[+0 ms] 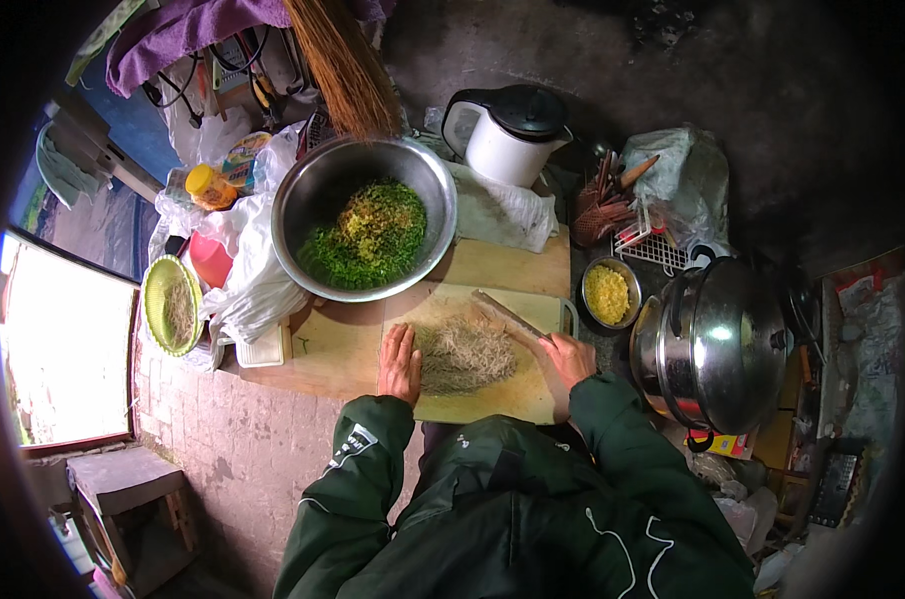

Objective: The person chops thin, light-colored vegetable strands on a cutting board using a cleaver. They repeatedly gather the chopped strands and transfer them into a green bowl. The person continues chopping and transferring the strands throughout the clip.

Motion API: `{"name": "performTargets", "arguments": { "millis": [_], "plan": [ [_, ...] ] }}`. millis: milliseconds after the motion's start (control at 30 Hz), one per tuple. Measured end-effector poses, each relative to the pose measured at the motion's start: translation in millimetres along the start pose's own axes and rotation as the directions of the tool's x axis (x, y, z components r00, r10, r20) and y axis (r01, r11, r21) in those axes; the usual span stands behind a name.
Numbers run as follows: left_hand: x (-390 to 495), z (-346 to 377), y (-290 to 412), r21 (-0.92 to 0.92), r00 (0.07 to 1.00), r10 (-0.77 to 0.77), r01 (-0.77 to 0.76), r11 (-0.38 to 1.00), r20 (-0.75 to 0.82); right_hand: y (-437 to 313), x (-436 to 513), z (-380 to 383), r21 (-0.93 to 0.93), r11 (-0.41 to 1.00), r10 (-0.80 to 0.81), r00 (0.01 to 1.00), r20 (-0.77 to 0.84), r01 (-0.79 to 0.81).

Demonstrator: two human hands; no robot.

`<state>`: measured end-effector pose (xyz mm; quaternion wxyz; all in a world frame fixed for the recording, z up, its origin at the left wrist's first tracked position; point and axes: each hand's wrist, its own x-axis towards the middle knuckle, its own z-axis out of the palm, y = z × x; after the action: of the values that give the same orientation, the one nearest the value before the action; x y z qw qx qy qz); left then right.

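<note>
My left hand (400, 365) rests palm down at the left edge of the green-handled cutting board (527, 408), holding nothing, with the thumb apart from the fingers. Right beside it lies a loose heap of thin, greyish dried pieces (467, 356), perhaps tiny dried shrimp or fish. My right hand (570, 359) grips a kitchen knife (509, 311) on the heap's other side. The blade appears nearly edge-on and slants away to the upper left. Behind the board, a large steel bowl (288, 254) contains chopped greens (363, 262) topped with yellow and brown bits.
To the right are a small bowl of chopped yellow food (607, 293) and a large lidded steel pot (737, 344). A white kettle (509, 142) stands behind. A yellow-green basket (169, 262) and plastic bags (250, 254) crowd the left. A straw broom (351, 75) hangs above the large bowl.
</note>
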<state>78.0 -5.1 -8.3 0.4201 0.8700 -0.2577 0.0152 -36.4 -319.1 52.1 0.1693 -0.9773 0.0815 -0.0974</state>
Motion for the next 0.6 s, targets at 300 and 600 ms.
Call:
{"name": "performTargets", "arguments": {
  "millis": [300,600],
  "plan": [
    [-17.6,30.6,2.8,0.004,0.999,-0.047,0.047,0.999,0.001,-0.3,-9.7,13.8,-0.020,0.999,0.029,0.998,0.062,-0.028],
    [-16.8,58.7,44.6,-0.229,0.995,-0.095,0.088,0.970,-0.019,-38.3,-31.1,-16.9,0.156,0.984,0.063,0.988,0.138,-0.085]
  ]
}}
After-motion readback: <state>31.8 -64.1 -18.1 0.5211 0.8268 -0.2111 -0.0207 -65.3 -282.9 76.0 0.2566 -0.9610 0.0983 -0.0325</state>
